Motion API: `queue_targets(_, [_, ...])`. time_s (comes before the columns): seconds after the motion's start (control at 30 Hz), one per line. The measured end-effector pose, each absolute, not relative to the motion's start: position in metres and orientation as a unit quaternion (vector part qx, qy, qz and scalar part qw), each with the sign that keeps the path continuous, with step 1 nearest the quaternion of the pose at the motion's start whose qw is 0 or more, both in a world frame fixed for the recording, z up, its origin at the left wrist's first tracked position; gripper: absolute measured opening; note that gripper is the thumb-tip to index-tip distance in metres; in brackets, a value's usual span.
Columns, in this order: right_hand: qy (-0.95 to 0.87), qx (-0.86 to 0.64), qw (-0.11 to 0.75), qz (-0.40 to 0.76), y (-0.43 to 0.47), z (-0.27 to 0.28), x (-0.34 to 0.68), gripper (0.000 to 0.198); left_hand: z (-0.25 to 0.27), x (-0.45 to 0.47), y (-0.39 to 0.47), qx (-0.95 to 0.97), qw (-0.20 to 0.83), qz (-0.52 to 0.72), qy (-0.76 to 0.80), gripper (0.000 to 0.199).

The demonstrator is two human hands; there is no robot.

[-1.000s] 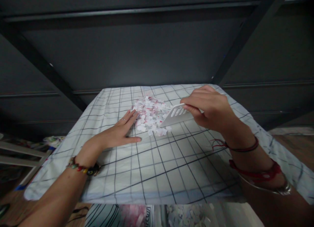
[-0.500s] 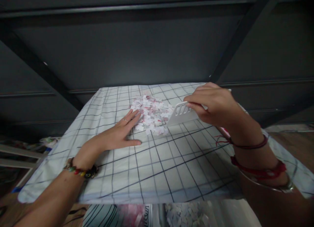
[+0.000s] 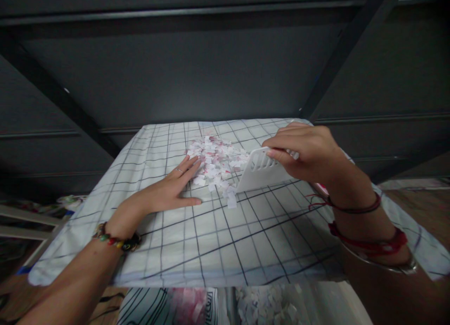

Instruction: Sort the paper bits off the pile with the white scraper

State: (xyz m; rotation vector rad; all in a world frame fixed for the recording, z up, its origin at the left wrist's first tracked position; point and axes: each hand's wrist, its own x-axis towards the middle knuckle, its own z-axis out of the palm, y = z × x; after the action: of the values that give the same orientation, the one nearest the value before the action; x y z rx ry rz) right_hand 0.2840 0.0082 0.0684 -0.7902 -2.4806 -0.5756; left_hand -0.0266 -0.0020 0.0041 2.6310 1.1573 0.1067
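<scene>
Scraps of paper, blurred, show in a container [image 3: 246, 308] below the near table edge. Above it, a grid-checked cloth [image 3: 225, 240] covers the table. The left hand [image 3: 168, 194] lies flat on the cloth, fingers extended and together, holding nothing, fingertips touching the near-left side of the paper scrap pile [image 3: 215, 165]. The right hand [image 3: 304, 151] is closed around the top of a white slotted scraper [image 3: 262, 175]. The scraper is tilted, lower edge on the cloth against the pile's right side, long axis running near-left to far-right. Dark metal framing [image 3: 337, 58] stands behind.
</scene>
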Motion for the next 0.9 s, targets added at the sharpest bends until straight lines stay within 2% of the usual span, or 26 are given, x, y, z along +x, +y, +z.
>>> queue_targets(0.13, [-0.9, -0.293, 0.241, -0.215, 0.0084, 0.0686, 0.2847, 0.032, 0.0059, -0.0258, -0.0027, 0.905, 0.139, 0.036, 0.401, 0.089])
queue_targets(0.7, [-0.924, -0.243, 0.276, -0.107, 0.0004, 0.0717, 0.2799, 0.041, 0.0056, -0.0257, -0.0028, 0.904, 0.138, 0.032, 0.402, 0.09])
queue_targets(0.9, [-0.932, -0.239, 0.251, -0.104, 0.0004, 0.0721, 0.2833, 0.035, 0.0062, -0.0256, -0.0032, 0.902, 0.139, 0.032, 0.407, 0.09])
